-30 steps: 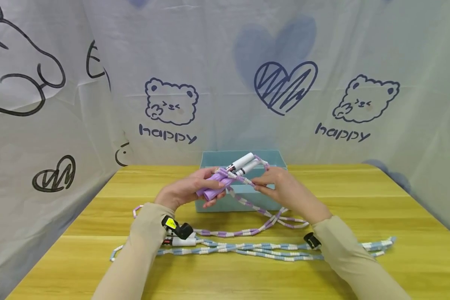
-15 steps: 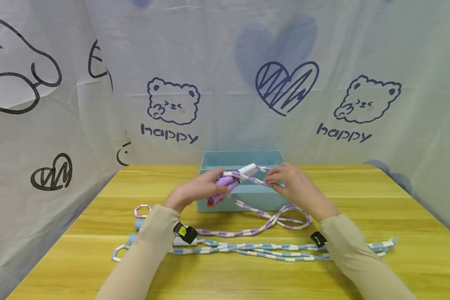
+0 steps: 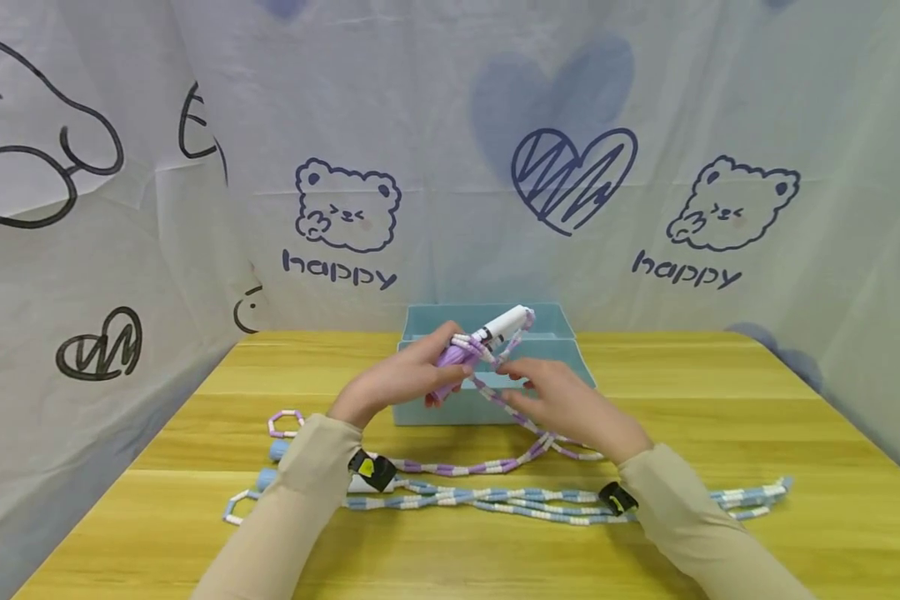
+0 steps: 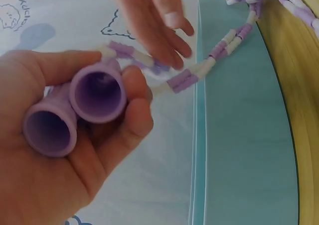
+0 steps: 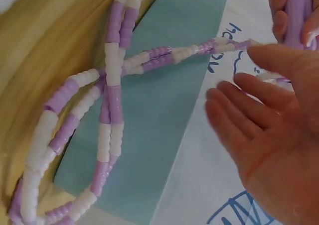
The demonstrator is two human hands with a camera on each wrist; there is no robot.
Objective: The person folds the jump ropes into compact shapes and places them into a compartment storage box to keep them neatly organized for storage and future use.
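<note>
My left hand point(image 3: 401, 377) grips the two purple handles of a beaded jump rope point(image 3: 454, 360) in front of the blue box. Their hollow ends face the left wrist view, and their white shafts point up and right. Purple-and-white beaded cord is wound round the handles, and more of it hangs down to the table. My right hand point(image 3: 566, 407) is just right of the handles, fingers extended and apart. The right wrist view shows its palm holding nothing, with the doubled beaded cord point(image 5: 113, 60) crossing in front of the box.
A light blue open box point(image 3: 435, 408) stands at the table's back, behind my hands. Nearer lies a blue-and-white beaded jump rope point(image 3: 525, 502), stretched across the table point(image 3: 450, 558), its handles partly under my left forearm. A small purple-and-white bead loop point(image 3: 285, 422) lies at left.
My right hand has let go of the beaded cord and moved down with its fingers spread. The cord has slackened round the handles. My left hand still grips them, slightly further right.
</note>
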